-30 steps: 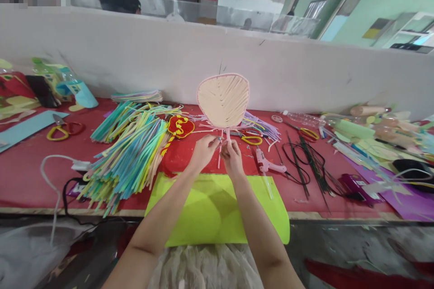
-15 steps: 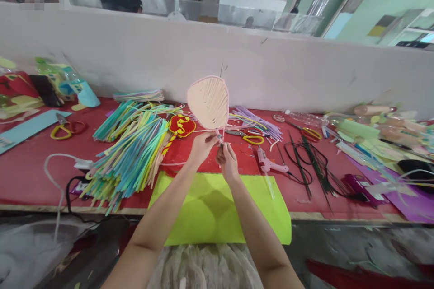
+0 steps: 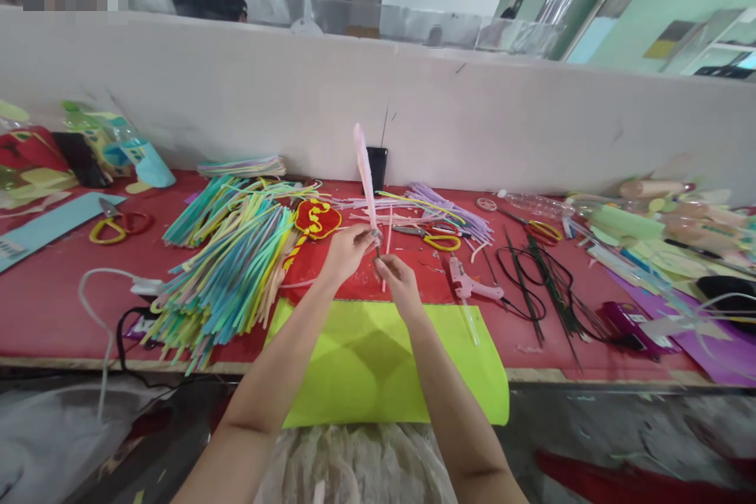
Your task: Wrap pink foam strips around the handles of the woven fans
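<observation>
Upright over the table's middle stands a leaf-shaped fan [image 3: 365, 169] with pink fuzzy edging, seen nearly edge-on. At its base my left hand [image 3: 350, 250] is closed, pinching the neck where pink pipe cleaner is wrapped. My right hand [image 3: 397, 276], lower and to the right, has its fingers closed round the thin dark stem just below. A loose pink pipe cleaner strand [image 3: 387, 240] hangs down beside the stem, behind the right fingertips. Below my forearms lies a bright yellow-green sheet [image 3: 366, 370] at the table's front edge.
A large pile of pipe cleaners [image 3: 230, 276] and a red-and-yellow fuzzy piece [image 3: 317, 219] lie left. Right are scissors [image 3: 442, 238], a pink glue gun [image 3: 469, 283], dark stems [image 3: 523, 291] and a purple box [image 3: 635, 331]. A phone [image 3: 376, 168] leans on the white partition [image 3: 236, 87].
The fan has turned about its stem from its broad face to nearly edge-on, uncovering the phone behind it. My right hand has shifted slightly down; the left still grips the neck.
</observation>
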Demonstrator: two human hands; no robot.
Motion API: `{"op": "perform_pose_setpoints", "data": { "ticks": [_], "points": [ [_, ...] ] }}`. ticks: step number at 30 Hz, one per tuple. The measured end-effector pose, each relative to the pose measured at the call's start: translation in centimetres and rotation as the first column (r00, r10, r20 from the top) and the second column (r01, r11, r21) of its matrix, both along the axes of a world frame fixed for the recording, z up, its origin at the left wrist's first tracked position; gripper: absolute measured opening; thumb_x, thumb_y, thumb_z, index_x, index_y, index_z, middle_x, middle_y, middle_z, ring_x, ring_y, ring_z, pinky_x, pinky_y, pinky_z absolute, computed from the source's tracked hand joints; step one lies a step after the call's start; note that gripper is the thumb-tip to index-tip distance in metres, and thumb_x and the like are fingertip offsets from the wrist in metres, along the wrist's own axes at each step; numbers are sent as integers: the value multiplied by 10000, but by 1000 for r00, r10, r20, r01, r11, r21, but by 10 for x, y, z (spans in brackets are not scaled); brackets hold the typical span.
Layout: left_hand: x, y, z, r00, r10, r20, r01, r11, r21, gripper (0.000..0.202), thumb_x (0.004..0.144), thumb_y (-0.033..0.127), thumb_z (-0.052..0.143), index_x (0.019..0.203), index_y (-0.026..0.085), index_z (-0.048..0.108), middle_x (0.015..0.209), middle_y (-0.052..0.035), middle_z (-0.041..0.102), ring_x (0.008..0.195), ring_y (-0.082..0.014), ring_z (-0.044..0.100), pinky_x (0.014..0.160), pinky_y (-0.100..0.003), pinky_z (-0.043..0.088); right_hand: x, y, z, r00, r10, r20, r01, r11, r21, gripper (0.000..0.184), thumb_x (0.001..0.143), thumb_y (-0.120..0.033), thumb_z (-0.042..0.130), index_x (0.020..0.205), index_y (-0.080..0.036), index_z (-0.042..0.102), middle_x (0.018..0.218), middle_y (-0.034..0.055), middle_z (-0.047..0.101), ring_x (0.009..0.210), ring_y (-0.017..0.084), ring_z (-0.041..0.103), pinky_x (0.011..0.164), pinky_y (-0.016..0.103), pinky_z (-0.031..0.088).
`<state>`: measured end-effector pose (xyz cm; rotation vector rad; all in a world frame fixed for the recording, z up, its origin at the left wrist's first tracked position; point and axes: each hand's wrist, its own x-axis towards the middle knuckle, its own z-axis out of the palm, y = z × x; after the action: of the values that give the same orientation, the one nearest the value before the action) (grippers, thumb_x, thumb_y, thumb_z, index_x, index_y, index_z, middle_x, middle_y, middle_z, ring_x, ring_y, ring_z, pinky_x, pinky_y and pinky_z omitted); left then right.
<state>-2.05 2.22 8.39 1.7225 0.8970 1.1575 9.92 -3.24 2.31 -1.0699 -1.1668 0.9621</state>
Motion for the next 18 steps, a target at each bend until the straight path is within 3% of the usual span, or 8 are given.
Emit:
{"op": "perform_pose_setpoints", "data": {
  "ticks": [4,9,13,18],
  "points": [
    [3,-2,-1,998,-22,58,25,999,-37,186,778,278,537,815,118,625,824,-66,683,749,-161,639,740,-276,503,0,-1,1,999,-26,22,27,1000,-3,248,749,-430,579,711,-187,601,576,-26,503,563,100,442,569,239,347],
    [3,-3,-8,995,-91,39,91,996,-22,323,833,368,449,885,115,642,935,-100,683,905,-201,630,854,-332,471,-1,3,-10,989,-10,-149,4,999,-40,270,715,-460,609,685,-193,576,566,-33,511,546,96,445,570,234,350],
    [3,-3,-17,993,-120,0,120,991,-58,255,759,270,556,952,118,627,945,-95,683,882,-192,636,839,-321,477,-3,6,-19,977,8,-212,-19,999,-48,293,703,-472,619,652,-195,539,580,-28,524,533,89,440,560,230,353],
    [3,-6,-20,996,-89,-15,88,995,-39,214,723,177,565,920,124,629,884,-71,684,819,-163,637,782,-282,491,-2,7,-20,992,25,-121,-31,999,-42,296,720,-470,596,654,-187,538,588,-23,533,550,90,456,578,228,371]
  ]
}}
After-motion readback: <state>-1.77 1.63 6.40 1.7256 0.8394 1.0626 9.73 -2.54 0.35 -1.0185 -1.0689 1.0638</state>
